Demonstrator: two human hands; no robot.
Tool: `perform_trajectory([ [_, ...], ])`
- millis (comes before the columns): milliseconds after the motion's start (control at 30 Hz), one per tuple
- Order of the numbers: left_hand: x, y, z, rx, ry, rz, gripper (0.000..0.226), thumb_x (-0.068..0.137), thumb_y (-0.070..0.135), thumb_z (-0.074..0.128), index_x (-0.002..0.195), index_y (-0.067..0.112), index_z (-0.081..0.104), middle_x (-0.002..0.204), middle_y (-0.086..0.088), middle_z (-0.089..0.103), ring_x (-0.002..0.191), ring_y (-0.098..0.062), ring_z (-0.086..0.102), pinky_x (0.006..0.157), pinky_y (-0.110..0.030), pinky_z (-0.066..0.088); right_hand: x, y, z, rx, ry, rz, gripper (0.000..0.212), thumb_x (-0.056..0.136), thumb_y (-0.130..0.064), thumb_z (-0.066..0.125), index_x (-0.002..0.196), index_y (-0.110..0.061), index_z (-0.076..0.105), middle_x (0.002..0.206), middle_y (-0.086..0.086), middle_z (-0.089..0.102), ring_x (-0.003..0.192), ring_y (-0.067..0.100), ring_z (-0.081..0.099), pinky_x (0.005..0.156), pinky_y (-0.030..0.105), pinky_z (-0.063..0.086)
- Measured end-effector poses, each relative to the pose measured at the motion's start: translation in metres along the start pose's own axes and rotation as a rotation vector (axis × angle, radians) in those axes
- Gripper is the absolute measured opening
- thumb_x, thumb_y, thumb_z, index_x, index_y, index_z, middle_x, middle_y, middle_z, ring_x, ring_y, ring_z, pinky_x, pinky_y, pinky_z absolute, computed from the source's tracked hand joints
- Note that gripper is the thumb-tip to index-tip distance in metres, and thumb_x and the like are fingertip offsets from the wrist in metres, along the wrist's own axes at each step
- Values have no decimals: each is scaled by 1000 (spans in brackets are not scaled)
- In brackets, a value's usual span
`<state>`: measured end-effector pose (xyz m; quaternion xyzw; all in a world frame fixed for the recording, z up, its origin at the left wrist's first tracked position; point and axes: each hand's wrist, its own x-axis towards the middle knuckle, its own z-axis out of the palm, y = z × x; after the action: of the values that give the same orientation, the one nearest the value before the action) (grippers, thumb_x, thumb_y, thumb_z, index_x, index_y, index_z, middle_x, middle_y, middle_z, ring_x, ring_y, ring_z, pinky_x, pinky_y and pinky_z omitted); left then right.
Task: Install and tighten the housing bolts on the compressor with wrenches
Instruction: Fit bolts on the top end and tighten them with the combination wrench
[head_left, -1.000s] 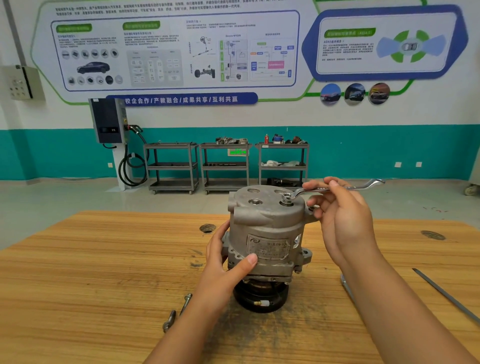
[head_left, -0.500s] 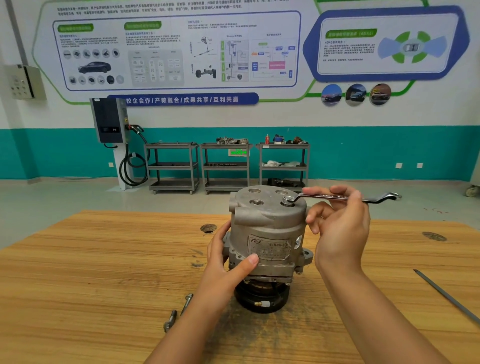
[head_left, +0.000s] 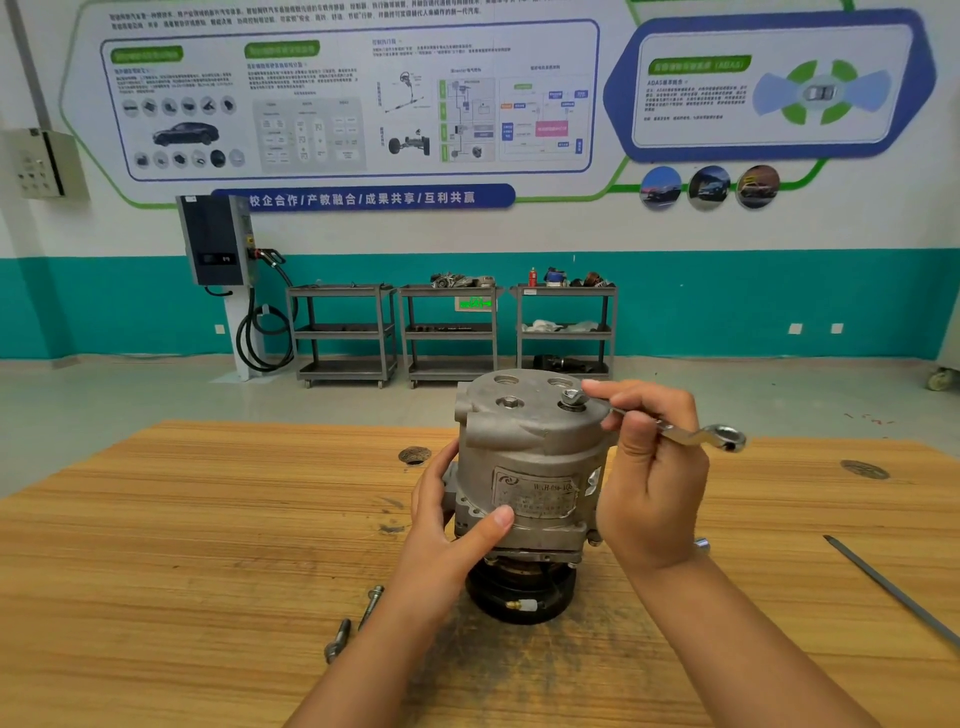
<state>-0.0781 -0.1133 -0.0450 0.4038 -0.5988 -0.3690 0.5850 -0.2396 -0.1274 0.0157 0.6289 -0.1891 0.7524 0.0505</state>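
Note:
A grey metal compressor (head_left: 524, 462) stands upright on its black pulley in the middle of the wooden table (head_left: 182, 545). My left hand (head_left: 452, 540) grips its lower left side, thumb across the front. My right hand (head_left: 649, 478) holds a silver ring wrench (head_left: 696, 434) by its shaft. The wrench's far ring sits on a housing bolt (head_left: 573, 398) on the compressor's top right. Another bolt head (head_left: 509, 401) shows in the top face to the left. Two loose bolts (head_left: 353, 621) lie on the table by my left forearm.
A long thin metal rod (head_left: 893, 590) lies on the table at the right. A metal piece (head_left: 701, 545) peeks out behind my right wrist. Round holes (head_left: 414, 455) mark the tabletop. Grey shelf carts (head_left: 452, 332) and a charger stand by the far wall.
My right hand has swung the wrench handle clockwise, from pointing right and away to pointing right and toward me, lower down. My left hand stays on the compressor.

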Motion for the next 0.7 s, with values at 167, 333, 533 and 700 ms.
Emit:
perform_trajectory([
  [167,1,-1,0,-2,-15,10,68,57,63,74,107,82,32,144,15,37,122,3,47,88,-17,44,8,-6,0,-206,-181,-219,38,100,-28,40,91,1,62,86,18,66,84,20,56,76,28,46],
  [333,1,-2,-1,18,-23,10,64,65,58,76,102,85,31,135,26,37,96,32,44,67,3,41,11,-18,5,-255,-207,-159,33,85,-30,62,86,1,72,85,11,70,80,16,59,74,21,46],
  [533,1,-3,0,25,-15,18,63,64,56,73,104,83,33,136,25,40,97,32,45,67,5,39,10,-22,7,-342,-234,-209,27,81,-24,66,87,1,73,84,12,70,80,23,66,78,22,47],
  [700,0,-1,-2,14,-23,10,66,60,63,73,104,84,30,133,32,34,97,32,44,68,1,43,10,-19,2,-334,-144,-308,25,85,-15,62,92,8,69,89,11,69,87,18,63,83,22,50],
])
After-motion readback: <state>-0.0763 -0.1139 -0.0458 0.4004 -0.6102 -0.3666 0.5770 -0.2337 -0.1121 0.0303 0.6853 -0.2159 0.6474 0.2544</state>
